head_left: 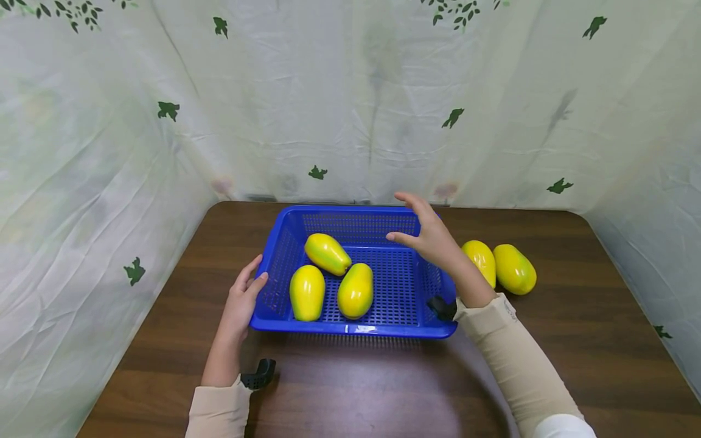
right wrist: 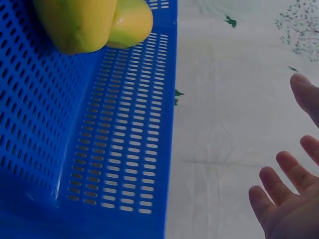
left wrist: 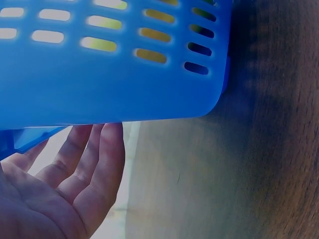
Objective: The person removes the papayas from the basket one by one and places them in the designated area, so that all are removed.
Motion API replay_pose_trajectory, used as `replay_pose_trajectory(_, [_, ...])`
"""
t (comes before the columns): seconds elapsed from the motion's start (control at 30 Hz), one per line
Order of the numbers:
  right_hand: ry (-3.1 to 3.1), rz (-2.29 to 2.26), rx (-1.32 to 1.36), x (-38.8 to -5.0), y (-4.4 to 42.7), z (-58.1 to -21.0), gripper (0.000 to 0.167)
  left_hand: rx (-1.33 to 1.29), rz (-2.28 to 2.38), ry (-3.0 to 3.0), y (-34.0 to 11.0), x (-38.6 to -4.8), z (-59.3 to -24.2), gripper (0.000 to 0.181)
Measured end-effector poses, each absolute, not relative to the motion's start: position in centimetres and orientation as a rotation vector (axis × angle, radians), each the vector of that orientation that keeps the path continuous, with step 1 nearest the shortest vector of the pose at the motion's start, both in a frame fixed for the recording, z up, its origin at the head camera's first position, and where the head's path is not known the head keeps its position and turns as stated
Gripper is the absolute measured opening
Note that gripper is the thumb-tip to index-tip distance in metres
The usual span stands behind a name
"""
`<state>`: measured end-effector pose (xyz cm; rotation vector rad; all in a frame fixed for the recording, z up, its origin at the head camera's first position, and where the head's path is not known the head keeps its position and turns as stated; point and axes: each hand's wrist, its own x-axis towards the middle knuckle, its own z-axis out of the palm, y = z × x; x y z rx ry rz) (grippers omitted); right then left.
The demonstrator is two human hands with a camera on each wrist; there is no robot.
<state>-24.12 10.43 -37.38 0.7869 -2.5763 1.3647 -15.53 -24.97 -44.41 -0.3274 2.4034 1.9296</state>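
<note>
A blue plastic basket [head_left: 350, 329] with slotted walls stands on the table, holding three glossy yellow-green fruits, mango- or papaya-like: one fruit [head_left: 327, 254] behind, two in front, left fruit [head_left: 307, 293] and right fruit [head_left: 355, 291]. At the basket's left side my left hand [head_left: 239, 304] holds the rim, thumb at the top and fingers against the outer wall. The left wrist view hides those fingertips behind the basket corner. Above the basket's right end hovers my right hand [head_left: 429, 237], thumb and fingers spread apart, nothing between them. The right wrist view shows this hand [right wrist: 294, 204] clear of the basket.
Two more yellow-green fruits lie side by side right of the basket: a near one [head_left: 481, 261], partly behind the right forearm, and an outer one [head_left: 515, 269]. The brown wooden table [head_left: 575, 340] ends at a pale curtain [head_left: 328, 91] with leaf prints.
</note>
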Motion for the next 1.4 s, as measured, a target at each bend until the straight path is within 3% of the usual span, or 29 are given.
replay_pose_trajectory(0.93, [-2.901,1.432,1.01,-25.6,7.5,-40.2,0.077,-0.361,1.915,2.395,-24.8,-15.6,-44.3,0.053])
replay_pose_trajectory(1.4, [-2.996,1.471,1.088,-25.9,6.8,-41.6,0.068,-0.33,1.927,2.402,-24.7,-15.5,-44.2,0.053])
